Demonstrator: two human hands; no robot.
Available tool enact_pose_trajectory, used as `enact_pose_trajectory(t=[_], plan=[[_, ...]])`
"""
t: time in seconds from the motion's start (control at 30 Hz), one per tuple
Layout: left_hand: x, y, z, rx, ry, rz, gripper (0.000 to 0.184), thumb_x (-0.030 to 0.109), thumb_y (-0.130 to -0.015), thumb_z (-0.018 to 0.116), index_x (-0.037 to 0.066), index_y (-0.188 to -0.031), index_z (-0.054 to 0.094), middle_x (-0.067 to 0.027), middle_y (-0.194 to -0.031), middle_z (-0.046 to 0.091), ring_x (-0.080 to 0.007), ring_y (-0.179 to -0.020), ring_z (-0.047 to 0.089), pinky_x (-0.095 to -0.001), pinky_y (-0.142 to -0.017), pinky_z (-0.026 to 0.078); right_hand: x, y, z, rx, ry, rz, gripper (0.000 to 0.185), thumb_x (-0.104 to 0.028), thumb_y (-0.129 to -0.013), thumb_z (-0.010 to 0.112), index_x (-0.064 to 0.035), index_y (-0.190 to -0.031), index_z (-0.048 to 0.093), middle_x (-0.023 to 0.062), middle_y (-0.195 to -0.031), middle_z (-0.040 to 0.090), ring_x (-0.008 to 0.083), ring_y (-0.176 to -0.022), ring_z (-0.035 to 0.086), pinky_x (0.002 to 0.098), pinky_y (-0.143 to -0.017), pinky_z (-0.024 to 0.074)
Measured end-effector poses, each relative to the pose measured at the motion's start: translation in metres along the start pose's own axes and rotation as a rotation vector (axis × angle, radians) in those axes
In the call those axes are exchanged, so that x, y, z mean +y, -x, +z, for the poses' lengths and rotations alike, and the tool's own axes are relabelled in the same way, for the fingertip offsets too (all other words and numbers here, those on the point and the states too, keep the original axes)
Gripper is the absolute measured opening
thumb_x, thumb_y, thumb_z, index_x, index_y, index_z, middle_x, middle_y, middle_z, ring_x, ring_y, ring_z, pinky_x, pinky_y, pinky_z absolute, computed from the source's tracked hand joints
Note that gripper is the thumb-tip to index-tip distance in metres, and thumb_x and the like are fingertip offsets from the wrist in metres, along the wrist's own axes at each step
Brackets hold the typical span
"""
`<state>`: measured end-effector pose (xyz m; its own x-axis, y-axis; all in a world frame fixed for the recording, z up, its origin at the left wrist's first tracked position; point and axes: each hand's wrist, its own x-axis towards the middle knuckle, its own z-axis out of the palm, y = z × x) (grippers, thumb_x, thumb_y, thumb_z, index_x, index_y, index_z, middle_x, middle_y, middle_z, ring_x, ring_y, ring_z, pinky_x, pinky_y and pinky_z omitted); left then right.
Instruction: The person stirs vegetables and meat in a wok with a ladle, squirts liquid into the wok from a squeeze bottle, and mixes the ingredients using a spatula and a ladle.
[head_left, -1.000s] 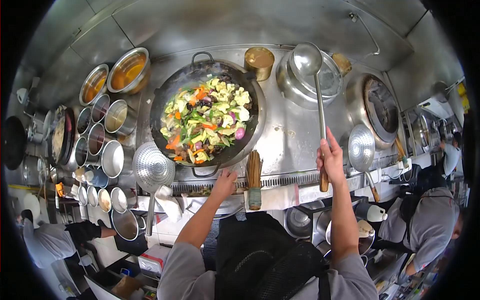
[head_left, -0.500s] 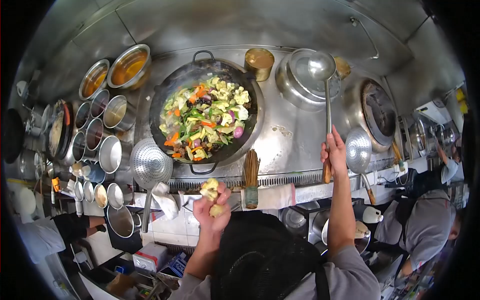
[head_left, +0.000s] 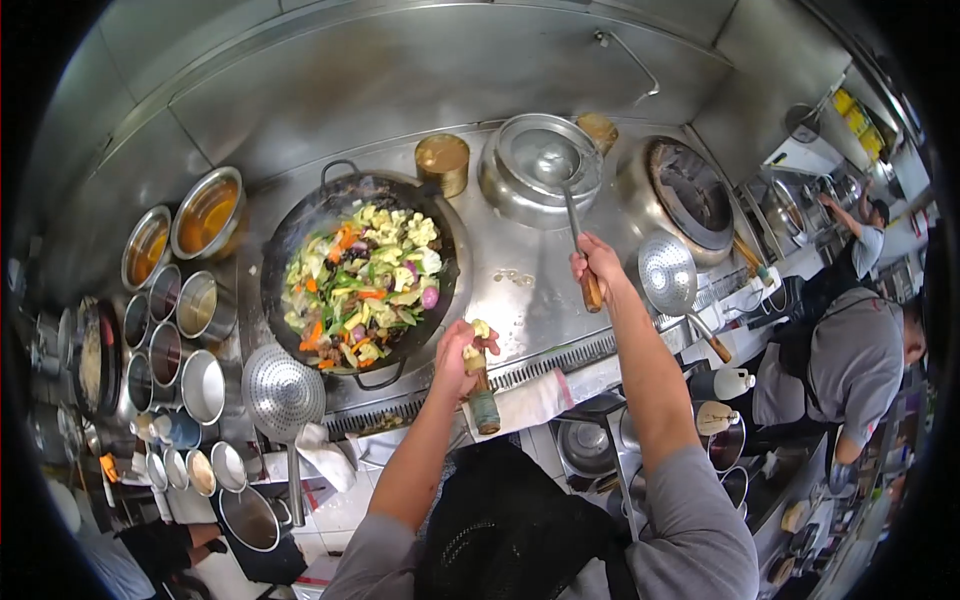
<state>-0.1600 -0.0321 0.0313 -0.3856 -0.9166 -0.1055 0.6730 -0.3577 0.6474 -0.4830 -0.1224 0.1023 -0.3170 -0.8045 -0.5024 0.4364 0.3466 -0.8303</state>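
Note:
My left hand [head_left: 454, 358] is curled around cauliflower pieces [head_left: 472, 354], just off the lower right side of the wok. The black wok [head_left: 452, 285] holds mixed vegetables [head_left: 375, 275], with cauliflower, carrot, green strips and purple onion visible. A bamboo wok brush [head_left: 484, 410] stands behind and below that hand, partly covered by it. My right hand [head_left: 598, 264] grips the wooden handle of a steel ladle [head_left: 573, 220]. The ladle's bowl lies over the round opening of a metal pot [head_left: 510, 195]; whether it dips into the liquid I cannot tell.
A perforated skimmer [head_left: 284, 392] lies left of the wok, another skimmer [head_left: 667, 273] at right. Steel bowls of orange liquid [head_left: 207, 213] and several metal containers [head_left: 204, 387] line the left. A cloth [head_left: 540, 400] hangs on the front edge. A co-worker [head_left: 850, 355] is at right.
The view has shifted, with the stove items now further left. My right hand has brought the ladle's bowl down over the pot opening. My left hand, still holding cauliflower, has moved forward beside the brush.

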Motion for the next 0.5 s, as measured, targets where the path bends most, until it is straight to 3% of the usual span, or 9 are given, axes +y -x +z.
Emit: enact_pose_trajectory(t=[0.03, 0.07, 0.13, 0.17, 0.27, 0.3, 0.4, 0.43, 0.5], plan=[[-0.004, -0.016, -0.001, -0.028, -0.017, -0.01, 0.009, 0.017, -0.099, 0.053, 0.01, -0.098, 0.048, -0.0227, -0.102, 0.07, -0.0279, -0.081, 0.07, -0.0391, -0.075, 0.055, -0.004, 0.0, -0.002, -0.085, -0.301, 0.142, 0.043, -0.026, -0.109, 0.057, -0.0177, -0.15, 0.046, 0.0031, -0.074, 0.053, 0.0084, -0.05, 0.045, 0.0263, -0.043, 0.0429], [-0.009, -0.029, -0.001, -0.039, -0.022, -0.011, 0.009, 0.017, -0.099, 0.053, 0.01, -0.098, 0.048, -0.0227, -0.102, 0.07, -0.0279, -0.081, 0.07, -0.0391, -0.075, 0.055, -0.005, 0.004, -0.008, -0.083, -0.308, 0.132, 0.043, -0.026, -0.109, 0.057, -0.0177, -0.15, 0.046, 0.0031, -0.074, 0.053, 0.0084, -0.05, 0.045, 0.0263, -0.043, 0.0429], [-0.013, -0.053, 0.008, -0.052, -0.04, 0.005, 0.009, 0.016, -0.098, 0.054, 0.011, -0.102, 0.047, -0.0221, -0.102, 0.07, -0.027, -0.081, 0.069, -0.0322, -0.063, 0.052, 0.01, 0.02, -0.026, -0.249, -0.601, 0.242, 0.029, -0.026, -0.109, 0.057, -0.0191, -0.137, 0.053, 0.0034, -0.076, 0.054, 0.0063, -0.049, 0.043, 0.0231, -0.043, 0.0403], [-0.007, -0.062, 0.018, -0.036, -0.052, -0.059, 0.017, 0.017, -0.099, 0.054, 0.014, -0.115, 0.05, -0.019, -0.102, 0.069, -0.0245, -0.08, 0.068, -0.0246, -0.051, 0.044, 0.013, 0.034, -0.032, -0.248, -0.608, 0.24, 0.029, -0.026, -0.109, 0.057, -0.0191, -0.137, 0.053, 0.0034, -0.076, 0.054, 0.0063, -0.049, 0.043, 0.0231, -0.043, 0.0403], [-0.028, -0.106, 0.027, 0.105, -0.013, -0.143, 0.028, 0.017, -0.1, 0.054, 0.018, -0.128, 0.052, -0.0136, -0.102, 0.068, -0.0218, -0.079, 0.066, -0.0194, -0.044, 0.035, 0.004, 0.114, -0.037, -0.326, -0.574, 0.243, 0.033, -0.026, -0.109, 0.057, -0.0191, -0.141, 0.053, 0.0043, -0.077, 0.055, 0.0059, -0.049, 0.043, 0.023, -0.042, 0.0385], [-0.04, -0.126, 0.018, 0.107, 0.032, -0.233, 0.036, 0.015, -0.101, 0.056, 0.021, -0.136, 0.051, -0.0097, -0.102, 0.066, -0.02, -0.08, 0.065, -0.0208, -0.049, 0.039, 0.0, 0.143, -0.034, -0.247, -0.45, 0.184, 0.038, -0.026, -0.109, 0.057, -0.0186, -0.146, 0.051, 0.0038, -0.077, 0.055, 0.0062, -0.049, 0.043, 0.0234, -0.041, 0.038], [-0.074, -0.171, 0.022, 0.271, 0.037, -0.27, 0.037, 0.013, -0.1, 0.061, 0.02, -0.135, 0.051, -0.0088, -0.103, 0.067, -0.0198, -0.082, 0.064, -0.0258, -0.054, 0.045, 0.0, 0.209, -0.033, -0.128, -0.206, 0.111, 0.049, -0.027, -0.109, 0.058, -0.0162, -0.155, 0.046, 0.002, -0.073, 0.053, 0.0064, -0.047, 0.044, 0.0245, -0.039, 0.0374], [-0.081, -0.182, 0.026, 0.289, 0.101, -0.272, 0.031, 0.012, -0.1, 0.063, 0.018, -0.128, 0.053, -0.0082, -0.1, 0.065, -0.0199, -0.084, 0.064, -0.0314, -0.059, 0.049, 0.004, 0.225, -0.035, -0.083, -0.091, 0.095, 0.054, -0.028, -0.108, 0.059, -0.0143, -0.158, 0.043, 0.0007, -0.07, 0.052, 0.0064, -0.046, 0.044, 0.0251, -0.037, 0.0373], [-0.097, -0.205, 0.028, 0.341, 0.167, -0.313, 0.027, 0.011, -0.1, 0.063, 0.018, -0.125, 0.053, -0.0071, -0.096, 0.064, -0.0197, -0.082, 0.064, -0.0324, -0.058, 0.05, 0.015, 0.249, -0.04, -0.058, 0.036, 0.119, 0.057, -0.026, -0.108, 0.058, -0.0148, -0.161, 0.038, 0.0008, -0.07, 0.052, 0.0066, -0.046, 0.045, 0.025, -0.038, 0.0382]])
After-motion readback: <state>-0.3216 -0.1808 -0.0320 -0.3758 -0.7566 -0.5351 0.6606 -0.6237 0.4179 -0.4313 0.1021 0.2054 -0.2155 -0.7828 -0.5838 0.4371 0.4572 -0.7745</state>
